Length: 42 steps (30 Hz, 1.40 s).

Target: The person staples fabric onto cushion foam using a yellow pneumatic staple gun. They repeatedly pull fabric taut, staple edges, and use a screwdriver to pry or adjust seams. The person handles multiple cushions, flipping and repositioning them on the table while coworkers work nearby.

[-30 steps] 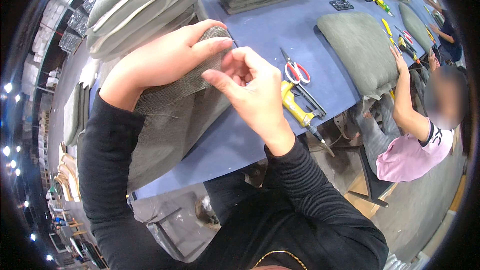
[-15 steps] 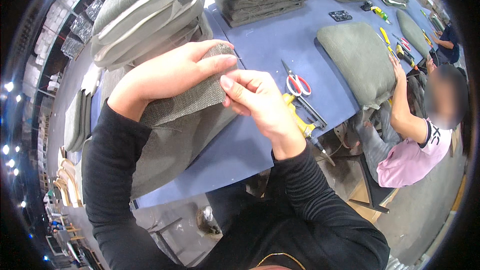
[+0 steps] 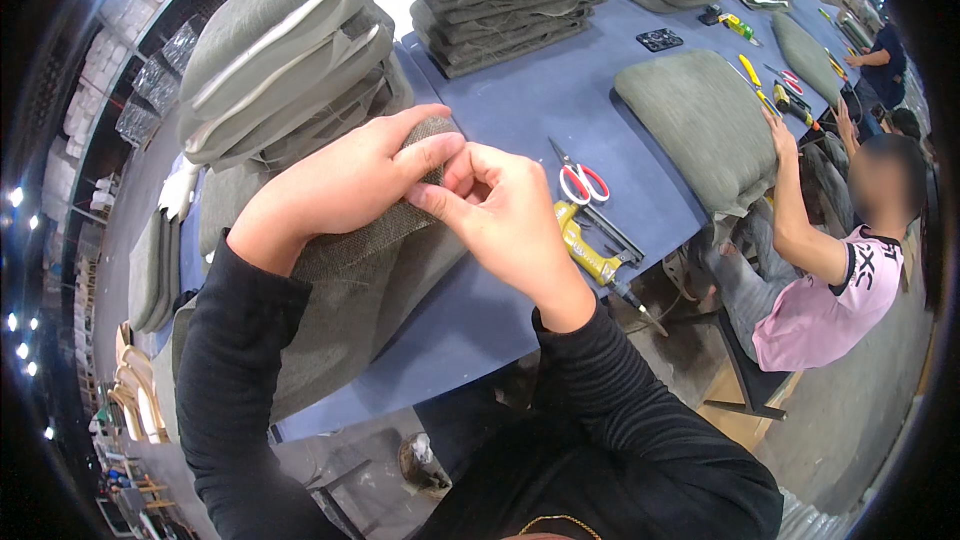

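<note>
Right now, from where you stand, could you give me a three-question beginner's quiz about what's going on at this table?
1. What is the left hand holding?
2. True or false: the scissors nearest the right hand have solid blue handles.
3. What colour is the nearest co-worker's shirt?
(a) yellow (b) pink (c) green

Key:
1. A piece of grey woven fabric.
2. False; the handles are red and white.
3. (b) pink
</note>
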{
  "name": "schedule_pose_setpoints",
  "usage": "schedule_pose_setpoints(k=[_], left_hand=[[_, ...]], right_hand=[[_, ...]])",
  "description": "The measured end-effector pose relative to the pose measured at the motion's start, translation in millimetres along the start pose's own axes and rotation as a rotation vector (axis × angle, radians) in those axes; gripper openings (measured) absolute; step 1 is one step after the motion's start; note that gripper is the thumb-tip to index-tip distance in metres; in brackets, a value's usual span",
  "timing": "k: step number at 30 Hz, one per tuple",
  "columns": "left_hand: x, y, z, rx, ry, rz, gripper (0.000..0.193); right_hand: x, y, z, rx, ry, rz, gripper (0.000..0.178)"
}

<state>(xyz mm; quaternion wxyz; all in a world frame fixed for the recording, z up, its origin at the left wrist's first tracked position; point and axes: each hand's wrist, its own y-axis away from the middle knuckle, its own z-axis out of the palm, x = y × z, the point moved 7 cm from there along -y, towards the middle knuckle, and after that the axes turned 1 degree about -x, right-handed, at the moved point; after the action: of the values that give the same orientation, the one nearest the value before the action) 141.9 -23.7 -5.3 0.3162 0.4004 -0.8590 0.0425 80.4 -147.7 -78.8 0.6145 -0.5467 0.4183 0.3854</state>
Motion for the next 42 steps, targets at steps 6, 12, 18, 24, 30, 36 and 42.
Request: schedule_pose_setpoints(k=[6,12,18,24,30,36,42], left_hand=[[-3.1,1.6,0.4,-0.055,0.121,-0.018,0.057],[-6.6,6.1,0.6,-0.207,0.276,-0.088,0.055],[-18.9,-3.5,-0.7,-0.273,0.247,-0.139,0.049],[-15.5,-12.2,-9.1,-0.269,0.168,-0.199,0.043],[-15.4,-22.3,-23.9,-0.207,0.012,-0.253,0.039],[-9.3,-28.2,-7.9,-0.035,0.024,-0.304,0.044],[-3.9,-11.7,-5.4,0.152,-0.042,-0.267,0.044]], right_hand=[[4.2,-0.1,14.1,-0.197,-0.343,0.034,0.034],[14.9,14.4,33.6,-0.338,-0.688,0.329,0.037],[37.9,14.6,51.2,-0.315,-0.893,0.304,0.032],[47.4,2.2,53.9,-0.310,-0.866,0.240,0.031],[61.8,-20.4,50.5,-0.312,-0.691,-0.072,0.036],[69.9,-21.5,46.7,-0.330,-0.638,-0.226,0.040],[61.6,-3.3,39.5,-0.472,-0.766,-0.034,0.042]])
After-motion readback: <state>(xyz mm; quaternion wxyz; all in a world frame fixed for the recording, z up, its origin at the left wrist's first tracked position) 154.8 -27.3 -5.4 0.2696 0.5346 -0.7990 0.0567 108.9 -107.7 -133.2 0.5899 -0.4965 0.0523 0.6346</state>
